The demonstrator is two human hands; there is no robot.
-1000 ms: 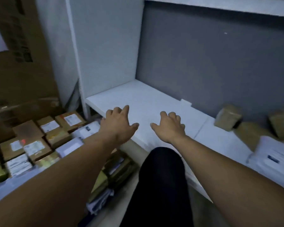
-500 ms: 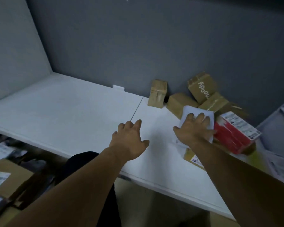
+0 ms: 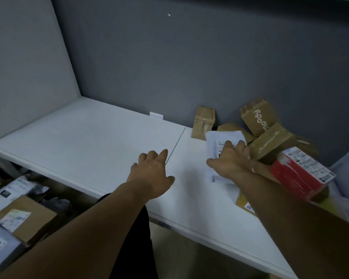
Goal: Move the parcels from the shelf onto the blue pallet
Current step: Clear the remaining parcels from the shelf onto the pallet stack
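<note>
Parcels are heaped at the right end of a white shelf [image 3: 89, 141], against a grey wall [image 3: 189, 57], in the head view. The right hand [image 3: 230, 162] holds a white parcel [image 3: 222, 137] at the front of the heap. Its fingers [image 3: 241, 144] are bent down onto the printed label and the thumb sits at the parcel's left edge.

Just behind the white parcel, a small brown box [image 3: 203, 124] stands on end, touching the wall. To the right, a brown box printed "moody" [image 3: 258, 115] leans tilted, with a taped brown box [image 3: 270, 141] just below it. A red box [image 3: 298, 174] with a white label lies beside the right forearm, and a yellow parcel [image 3: 243, 204] shows from under that arm.

The left hand [image 3: 151, 176] is palm down over the bare middle of the shelf, fingers loosely spread and holding nothing — whether it touches the surface I cannot tell.

Below the shelf's front edge, at lower left, lie more labelled parcels [image 3: 26, 216] — brown cartons and pale bags.
</note>
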